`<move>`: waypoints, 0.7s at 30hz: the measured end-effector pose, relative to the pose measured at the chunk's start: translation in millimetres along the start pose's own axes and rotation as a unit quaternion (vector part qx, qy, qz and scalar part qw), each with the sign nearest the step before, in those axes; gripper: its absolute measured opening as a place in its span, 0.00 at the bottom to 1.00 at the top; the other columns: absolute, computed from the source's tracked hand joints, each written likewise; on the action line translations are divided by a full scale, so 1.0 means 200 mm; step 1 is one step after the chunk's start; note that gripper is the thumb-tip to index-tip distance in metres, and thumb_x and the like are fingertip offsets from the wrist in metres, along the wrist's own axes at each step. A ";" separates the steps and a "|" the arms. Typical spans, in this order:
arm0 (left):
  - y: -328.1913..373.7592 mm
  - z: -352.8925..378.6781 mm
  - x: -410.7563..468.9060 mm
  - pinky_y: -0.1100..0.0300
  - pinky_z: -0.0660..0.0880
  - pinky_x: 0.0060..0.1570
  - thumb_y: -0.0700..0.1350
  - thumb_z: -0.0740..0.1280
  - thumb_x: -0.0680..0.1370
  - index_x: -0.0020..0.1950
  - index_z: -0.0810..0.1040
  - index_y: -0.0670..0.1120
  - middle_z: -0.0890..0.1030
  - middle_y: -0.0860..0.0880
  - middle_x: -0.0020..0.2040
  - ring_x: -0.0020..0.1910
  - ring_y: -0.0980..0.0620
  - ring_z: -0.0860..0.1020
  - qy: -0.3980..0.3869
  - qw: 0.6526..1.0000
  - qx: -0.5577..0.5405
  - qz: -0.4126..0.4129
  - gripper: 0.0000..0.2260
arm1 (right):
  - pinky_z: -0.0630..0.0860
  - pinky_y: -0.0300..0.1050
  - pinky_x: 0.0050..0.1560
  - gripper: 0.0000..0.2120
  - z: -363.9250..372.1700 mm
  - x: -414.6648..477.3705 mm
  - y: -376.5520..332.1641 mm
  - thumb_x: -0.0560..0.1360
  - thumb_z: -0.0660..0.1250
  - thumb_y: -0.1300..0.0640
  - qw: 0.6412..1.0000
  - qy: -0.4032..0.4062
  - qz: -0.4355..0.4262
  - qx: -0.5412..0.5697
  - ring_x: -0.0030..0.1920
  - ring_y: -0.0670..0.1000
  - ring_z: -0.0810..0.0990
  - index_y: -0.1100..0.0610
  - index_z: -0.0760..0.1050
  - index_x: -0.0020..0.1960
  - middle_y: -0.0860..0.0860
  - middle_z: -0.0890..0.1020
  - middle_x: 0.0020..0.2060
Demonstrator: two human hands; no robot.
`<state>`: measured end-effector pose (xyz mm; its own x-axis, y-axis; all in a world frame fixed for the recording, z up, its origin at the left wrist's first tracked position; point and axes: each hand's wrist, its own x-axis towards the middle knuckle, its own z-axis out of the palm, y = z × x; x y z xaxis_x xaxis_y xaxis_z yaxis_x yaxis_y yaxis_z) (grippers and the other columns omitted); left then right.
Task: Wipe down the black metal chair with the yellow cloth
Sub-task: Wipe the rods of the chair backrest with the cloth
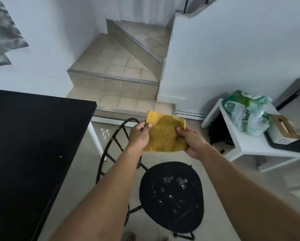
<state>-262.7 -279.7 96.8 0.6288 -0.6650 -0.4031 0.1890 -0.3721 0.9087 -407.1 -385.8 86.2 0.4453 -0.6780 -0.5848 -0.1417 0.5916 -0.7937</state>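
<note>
A yellow knitted cloth [164, 132] hangs in the air between both hands, above the chair's backrest. My left hand [139, 134] pinches its left edge with thumb on top. My right hand [191, 141] grips its right edge. Below them stands the black metal chair [171, 197]: a round black seat with pale smudges on it, and a curved black wire backrest [114, 141] to its left, partly hidden by my left forearm.
A black tabletop [27, 153] fills the left side. Tiled steps [114, 80] rise straight ahead. To the right stands a low white table [253, 145] with a green plastic bag [246, 112] and a small box [281, 131]. Pale floor tiles surround the chair.
</note>
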 end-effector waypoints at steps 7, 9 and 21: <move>-0.46 0.32 0.05 0.60 0.71 0.52 0.47 0.63 0.81 0.65 0.76 0.49 0.78 0.54 0.56 0.54 0.54 0.75 -0.050 0.998 0.020 -0.044 0.13 | 0.77 0.59 0.55 0.08 -0.38 0.10 0.41 0.81 0.60 0.58 0.997 0.070 0.035 0.023 0.60 0.59 0.77 0.50 0.77 0.54 0.55 0.79 0.59; -0.63 0.37 0.09 0.54 0.75 0.57 0.49 0.64 0.80 0.64 0.77 0.49 0.80 0.51 0.59 0.57 0.51 0.77 -0.052 0.997 0.025 -0.055 0.13 | 0.77 0.59 0.54 0.08 -0.44 0.16 0.55 0.81 0.60 0.59 0.995 0.082 0.044 0.027 0.60 0.59 0.76 0.49 0.76 0.53 0.54 0.78 0.59; -1.47 0.52 0.08 0.49 0.72 0.64 0.49 0.65 0.80 0.69 0.73 0.48 0.77 0.49 0.65 0.63 0.48 0.75 -0.059 0.995 0.055 -0.060 0.18 | 0.76 0.61 0.57 0.12 -0.71 0.30 1.42 0.82 0.59 0.58 0.993 0.098 0.015 0.062 0.58 0.56 0.77 0.51 0.74 0.63 0.52 0.78 0.60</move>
<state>-386.4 -248.3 -188.3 0.5124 -0.6801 -0.5243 0.1696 -0.5183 0.8382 -546.2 -320.9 -198.3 0.2597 -0.7246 -0.6384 -0.0371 0.6531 -0.7564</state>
